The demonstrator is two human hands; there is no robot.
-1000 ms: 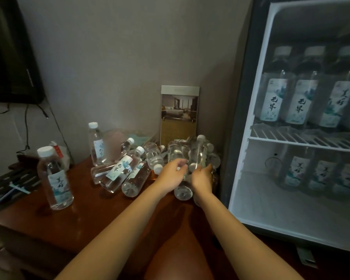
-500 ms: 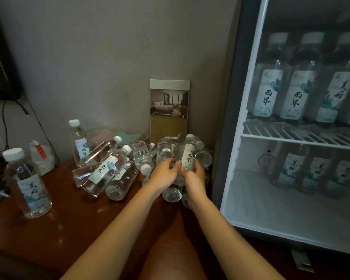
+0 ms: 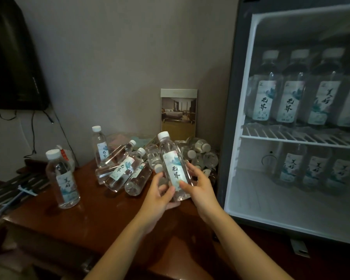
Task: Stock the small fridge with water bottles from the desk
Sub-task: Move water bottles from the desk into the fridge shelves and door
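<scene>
The left hand [image 3: 159, 198] gripped the bottle [image 3: 172, 160] near its base; the right hand [image 3: 200, 188] seemingly pinched its label, above the desk [image 3: 89, 216].

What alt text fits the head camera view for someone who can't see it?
A person's left hand and right hand hold a labelled water bottle nearly upright over a wooden desk, in front of a heap of bottles. At right, the open fridge has bottles standing on both levels.

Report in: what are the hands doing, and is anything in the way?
Both grips, left hand and right hand, on one bottle, nearly upright above the desk. Open fridge alongside, nothing between.
</scene>
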